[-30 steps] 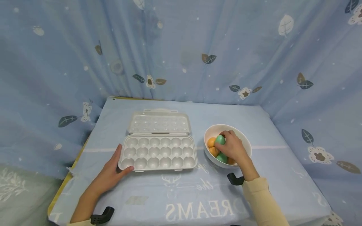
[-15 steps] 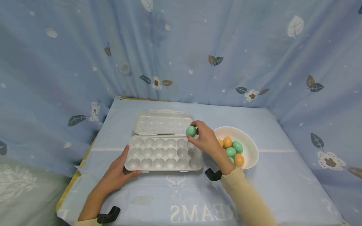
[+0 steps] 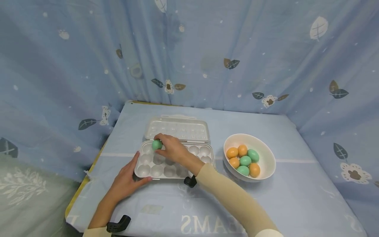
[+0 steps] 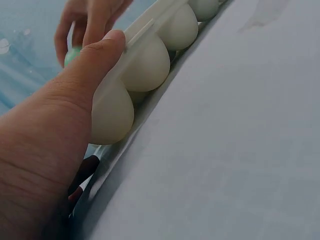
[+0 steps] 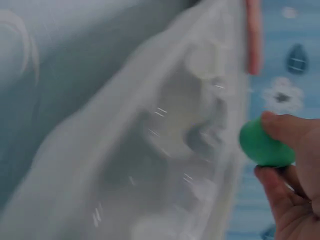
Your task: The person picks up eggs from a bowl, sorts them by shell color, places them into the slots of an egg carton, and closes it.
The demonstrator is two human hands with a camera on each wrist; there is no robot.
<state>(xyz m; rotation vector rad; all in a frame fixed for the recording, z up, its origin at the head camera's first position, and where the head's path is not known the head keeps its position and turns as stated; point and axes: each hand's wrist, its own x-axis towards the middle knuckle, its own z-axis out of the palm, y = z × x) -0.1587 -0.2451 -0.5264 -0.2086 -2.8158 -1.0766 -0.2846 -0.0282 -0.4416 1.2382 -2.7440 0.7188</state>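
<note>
A green egg [image 3: 156, 144] is pinched between the thumb and fingers of my right hand [image 3: 174, 151]. It is over the back left cups of a white egg box [image 3: 205, 151]; whether it touches a cup cannot be told. In the right wrist view the egg [image 5: 261, 145] shows clearly in the fingertips. My left hand [image 3: 127, 179] rests against the box's front left corner, fingers straight along the left side. Its thumb lies on the front rim, as the left wrist view shows. The box's clear lid [image 3: 177, 128] lies folded back. My right hand hides several cups.
To the right of the egg box stands a white bowl [image 3: 268, 161] with several orange eggs [image 3: 254, 170] and green eggs [image 3: 253, 155]. A light blue cloth [image 3: 284, 194] covers the table. Patterned curtains [image 3: 201, 49] hang behind and at both sides.
My right hand has taken a green egg out of the bowl and carried it left across the egg box to its back left cups. My left hand has stayed at the box's corner.
</note>
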